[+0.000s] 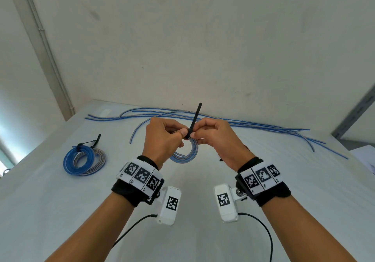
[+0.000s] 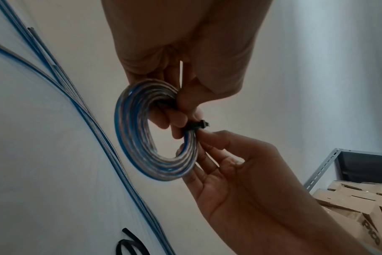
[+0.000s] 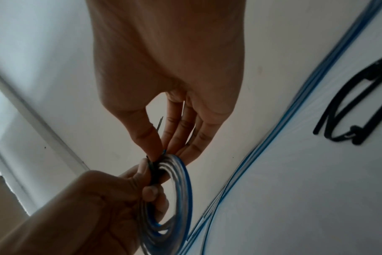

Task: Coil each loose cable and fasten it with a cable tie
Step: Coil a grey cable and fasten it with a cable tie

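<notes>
Coil [image 1: 187, 152] pinched in my left hand [image 1: 162, 140] | right hand [image 1: 219, 140] grips tie [image 1: 194, 120] | I'd pull the tail straight, snug.

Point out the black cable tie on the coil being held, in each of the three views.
Head: cable tie stands up between the two thumbs, centre.
Left wrist: centre right, wrapped round the coil, tie at.
Right wrist: lower centre, tie at, mostly hidden by fingers.
Shared landmark: the loose blue cables on the table.

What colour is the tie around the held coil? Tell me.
Black cable tie, clearest in the head view.
</notes>
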